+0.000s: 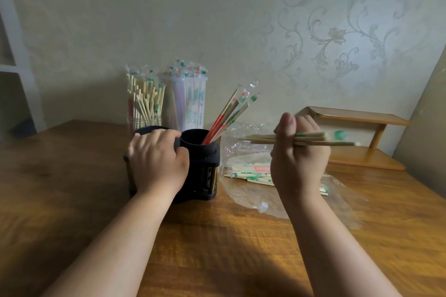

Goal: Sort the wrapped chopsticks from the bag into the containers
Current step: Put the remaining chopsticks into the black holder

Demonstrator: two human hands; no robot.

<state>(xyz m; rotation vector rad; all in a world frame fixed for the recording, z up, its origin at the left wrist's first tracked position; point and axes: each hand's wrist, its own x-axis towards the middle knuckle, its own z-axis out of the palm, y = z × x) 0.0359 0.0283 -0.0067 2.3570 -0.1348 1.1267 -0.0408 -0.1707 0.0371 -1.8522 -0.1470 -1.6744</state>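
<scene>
Head view: left hand [156,161] grips round black holder [201,152]; right hand [299,161] clutches wrapped chopsticks [313,138].

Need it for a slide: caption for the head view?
Left hand holds the black holder; right hand grips wrapped chopsticks above the plastic bag.

We see a brown wooden desk [72,188]. Near its far edge stand a black two-cup plastic holder [200,154], a clear jar [154,119] and a translucent plastic tub [193,103]. A crumpled clear plastic bag [241,196] lies right of the holder, and a small two-tier wooden shelf [362,117] occupies the far right corner.
</scene>
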